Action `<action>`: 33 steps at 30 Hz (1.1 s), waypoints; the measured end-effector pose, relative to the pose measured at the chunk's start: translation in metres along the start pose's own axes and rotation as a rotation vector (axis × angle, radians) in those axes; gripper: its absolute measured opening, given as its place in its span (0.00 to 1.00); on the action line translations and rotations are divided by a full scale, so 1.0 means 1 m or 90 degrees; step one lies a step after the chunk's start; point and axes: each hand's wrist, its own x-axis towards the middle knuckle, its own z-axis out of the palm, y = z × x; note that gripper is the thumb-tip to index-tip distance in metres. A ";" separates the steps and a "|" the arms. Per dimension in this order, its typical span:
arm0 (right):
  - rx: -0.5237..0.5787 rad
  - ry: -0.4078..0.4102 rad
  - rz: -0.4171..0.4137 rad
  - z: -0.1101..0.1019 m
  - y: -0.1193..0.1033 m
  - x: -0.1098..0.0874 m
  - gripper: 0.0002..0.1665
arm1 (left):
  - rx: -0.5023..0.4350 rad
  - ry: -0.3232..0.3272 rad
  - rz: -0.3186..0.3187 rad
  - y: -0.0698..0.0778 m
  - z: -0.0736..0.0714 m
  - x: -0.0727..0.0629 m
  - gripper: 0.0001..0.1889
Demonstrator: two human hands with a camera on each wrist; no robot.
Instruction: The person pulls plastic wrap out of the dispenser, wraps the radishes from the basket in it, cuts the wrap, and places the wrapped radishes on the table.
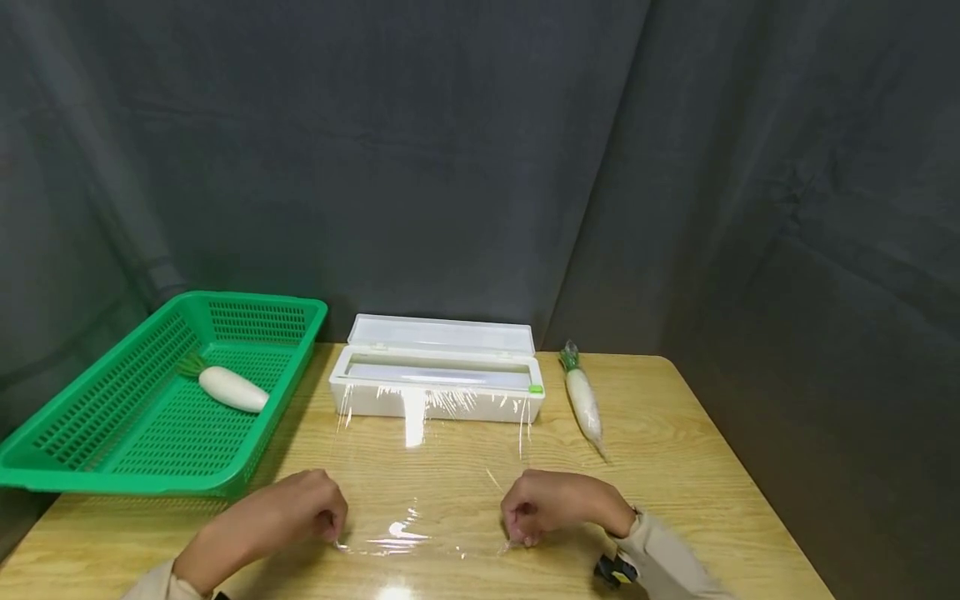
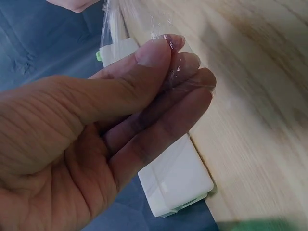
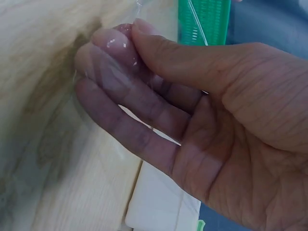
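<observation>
A clear sheet of plastic wrap stretches from the white wrap dispenser box toward the front of the table. My left hand pinches its near left corner between thumb and fingers, as the left wrist view shows. At the near right corner, my right hand pinches the film the same way, with film lying over its fingertips. The box stands with its lid raised at the back, and a small green slider sits at its right end.
On the left stands a green plastic basket with a white radish inside, green tops attached. Another white radish, shiny as if wrapped, lies right of the box on the wooden table. Dark curtains hang behind and beside.
</observation>
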 end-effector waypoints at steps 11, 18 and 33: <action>-0.041 -0.002 0.050 0.005 -0.001 0.002 0.08 | 0.028 -0.017 -0.042 0.002 0.007 -0.002 0.20; -0.010 -0.028 0.069 0.002 -0.006 0.000 0.12 | 0.032 -0.044 -0.122 0.006 0.007 -0.004 0.16; -0.038 -0.038 0.045 -0.007 -0.009 -0.014 0.11 | 0.075 -0.010 -0.109 0.009 0.015 -0.002 0.26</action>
